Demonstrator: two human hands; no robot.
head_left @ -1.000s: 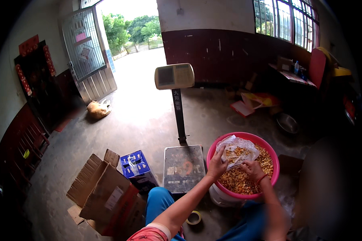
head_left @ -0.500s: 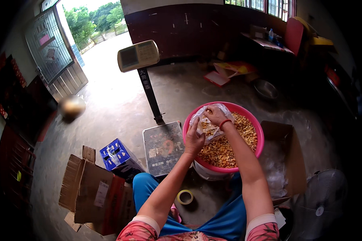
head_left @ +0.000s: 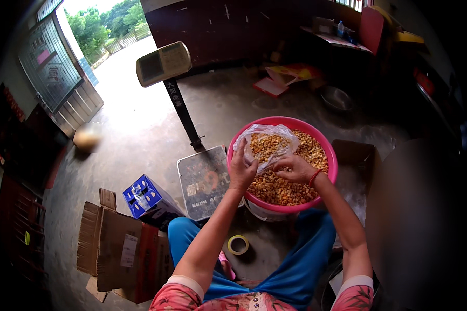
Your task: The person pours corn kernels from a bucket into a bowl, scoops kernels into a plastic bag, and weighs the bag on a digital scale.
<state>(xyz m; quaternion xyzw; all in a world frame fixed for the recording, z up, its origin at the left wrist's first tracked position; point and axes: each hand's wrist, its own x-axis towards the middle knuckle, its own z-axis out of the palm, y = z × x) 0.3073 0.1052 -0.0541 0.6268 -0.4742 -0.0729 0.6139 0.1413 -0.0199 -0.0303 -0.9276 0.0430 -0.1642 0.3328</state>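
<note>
My left hand (head_left: pixel 241 168) grips the left edge of a clear plastic bag (head_left: pixel 259 136), with dried yellow-orange kernels visible inside it. My right hand (head_left: pixel 294 168), with a red string bracelet, has its fingers pinched on the bag's lower right edge. The bag sits at the upper left of a pink tub (head_left: pixel 331 145), over a heap of loose kernels (head_left: pixel 308 154). The tub rests on a pale container (head_left: pixel 264 212) that is mostly hidden, just right of the platform scale (head_left: pixel 202 176).
The scale's display (head_left: pixel 162 63) stands on a post. A blue box (head_left: pixel 142 194) and torn cardboard boxes (head_left: pixel 111 243) lie at left. A tape roll (head_left: pixel 237 244) lies between my legs; an open carton (head_left: pixel 363 150) is right of the tub. A metal basin (head_left: pixel 336 96) is farther back.
My right hand has come down from the bag's upper part to its near right edge. The bag's mouth shows wider, with more kernels visible. The view has tilted toward the tub.
</note>
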